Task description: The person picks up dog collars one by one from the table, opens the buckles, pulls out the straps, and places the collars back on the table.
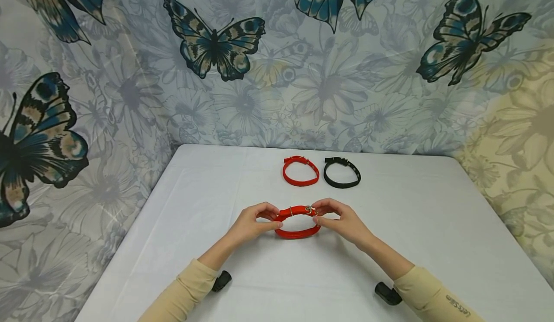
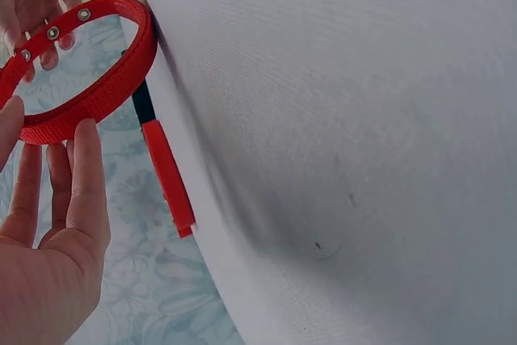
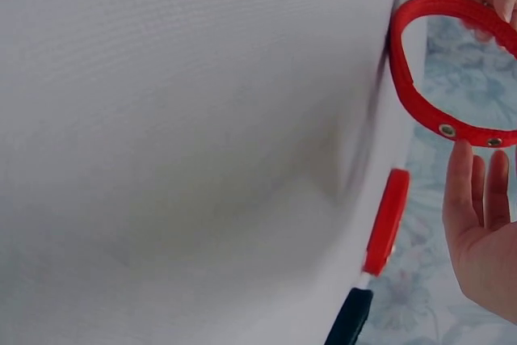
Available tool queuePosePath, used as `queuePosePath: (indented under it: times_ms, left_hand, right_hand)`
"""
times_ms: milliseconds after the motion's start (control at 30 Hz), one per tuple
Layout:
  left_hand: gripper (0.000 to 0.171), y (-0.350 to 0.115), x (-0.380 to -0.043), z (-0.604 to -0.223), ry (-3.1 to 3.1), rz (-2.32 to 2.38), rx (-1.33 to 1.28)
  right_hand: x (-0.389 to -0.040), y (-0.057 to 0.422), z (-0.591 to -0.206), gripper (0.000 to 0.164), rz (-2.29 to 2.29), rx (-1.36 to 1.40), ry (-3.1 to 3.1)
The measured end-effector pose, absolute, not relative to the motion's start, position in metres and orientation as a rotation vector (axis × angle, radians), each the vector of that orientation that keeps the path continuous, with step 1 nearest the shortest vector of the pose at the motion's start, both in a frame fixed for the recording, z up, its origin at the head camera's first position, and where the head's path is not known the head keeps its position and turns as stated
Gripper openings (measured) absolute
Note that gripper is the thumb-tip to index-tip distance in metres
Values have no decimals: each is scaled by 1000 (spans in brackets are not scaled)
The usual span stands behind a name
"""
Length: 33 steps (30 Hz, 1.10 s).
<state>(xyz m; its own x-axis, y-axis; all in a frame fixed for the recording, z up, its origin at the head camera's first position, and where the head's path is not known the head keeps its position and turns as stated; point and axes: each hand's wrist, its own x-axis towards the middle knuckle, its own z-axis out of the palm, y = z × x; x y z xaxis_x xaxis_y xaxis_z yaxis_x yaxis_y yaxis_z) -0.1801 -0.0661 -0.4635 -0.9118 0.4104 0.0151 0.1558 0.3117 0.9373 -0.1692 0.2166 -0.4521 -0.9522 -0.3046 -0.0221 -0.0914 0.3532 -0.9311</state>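
A red collar [image 1: 296, 235], buckled into a loop, is held between both hands over the white table. My left hand [image 1: 251, 223] pinches its left side between thumb and fingers. On the other side, next to the metal buckle [image 1: 309, 209], my right hand [image 1: 346, 222] pinches the band. Metal-rimmed eyelets [image 2: 52, 33] run along the strap in the left wrist view. The right wrist view shows the same collar [image 3: 408, 94] standing as an open ring, with fingertips [image 3: 462, 155] against its band.
Farther back on the white table [image 1: 207, 182] lie a second red collar [image 1: 300, 183] and a black collar [image 1: 342, 185], side by side, both buckled into loops. A butterfly-patterned cloth [image 1: 242, 115] hangs behind the table. Black devices [image 1: 388, 293] sit by both wrists.
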Motion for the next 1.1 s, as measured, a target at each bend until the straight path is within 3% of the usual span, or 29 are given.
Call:
queuePosePath:
  times_ms: [500,1100]
  left_hand:
    - [25,-62,-179,-461,2396,1607,524]
    - [22,-50,-185,-450,2457,1615,770]
  right_hand:
    - [-167,217,-444,24,-1616,-393,2461]
    - [-167,214,-446,24,-1615,-408,2465]
